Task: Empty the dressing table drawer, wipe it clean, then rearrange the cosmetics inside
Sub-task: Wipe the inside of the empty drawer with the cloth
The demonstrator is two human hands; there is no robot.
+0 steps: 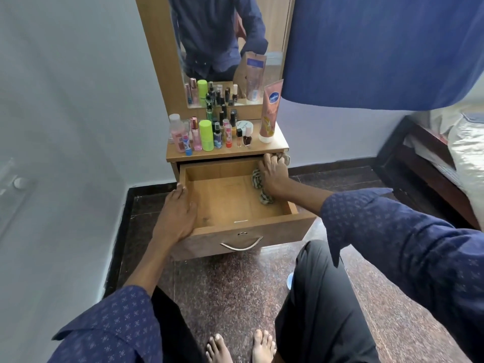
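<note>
your drawer (pixel 230 203) pulled out, bare inside. right hand (pixel 273 174) fingers curled on patterned cloth (pixel 259 183) at its right wall. left hand (pixel 178 216) flat on left rim. cosmetics (pixel 209 134) crowd bench (pixel 279 142) under mirror (pixel 222 35); speckled floor (pixel 235 297), bed (pixel 445 163) right.

I see both arms in long dark navy sleeves (pixel 392 231) printed with small pale floral motifs, cuffs loose at the wrists. Left hand (pixel 175 216) and right hand (pixel 272 174) bare, no rings or watch visible. Black trousers (pixel 322 297). Bare feet (pixel 241 347) at bottom edge
</note>
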